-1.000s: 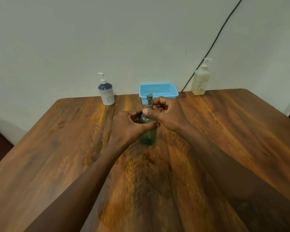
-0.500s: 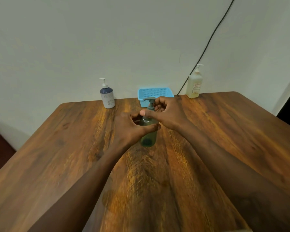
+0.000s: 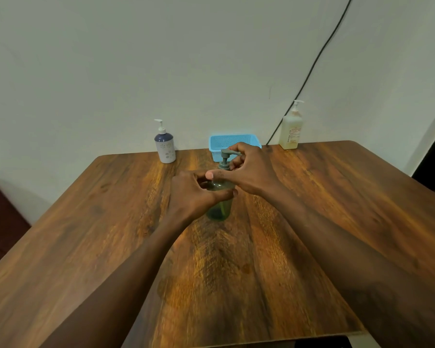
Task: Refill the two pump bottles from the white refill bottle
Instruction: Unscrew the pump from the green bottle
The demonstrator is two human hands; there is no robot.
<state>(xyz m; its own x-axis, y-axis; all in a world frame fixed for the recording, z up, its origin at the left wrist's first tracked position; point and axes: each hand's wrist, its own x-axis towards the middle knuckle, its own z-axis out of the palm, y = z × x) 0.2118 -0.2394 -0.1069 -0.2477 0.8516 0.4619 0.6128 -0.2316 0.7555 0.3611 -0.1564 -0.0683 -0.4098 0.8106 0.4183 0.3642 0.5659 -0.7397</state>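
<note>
Take the blue basket at the far edge of the bench as your reference. The green pump bottle stands upright on the bench just in front of the basket, on your side of it. Your left hand reaches in from the basket's near-left. Its grip is curled round the upper body of the bottle with the thumb laid across the front, and the lower body shows below the hand. Your right hand sits directly in front of the basket and covers part of its front wall. Its grip is closed on the grey pump head — fingers curled in under the nozzle, thumb stretched out to the left above the bottle's shoulder. You cannot tell whether the pump collar is tight or loose. The blue-and-white pump bottle stands upright to the left of the basket, near it but not touching, with its pump fitted. The white refill bottle stands upright to the right of the basket — further off than the other bottle. A black cable climbs the wall from just right of the basket.
</note>
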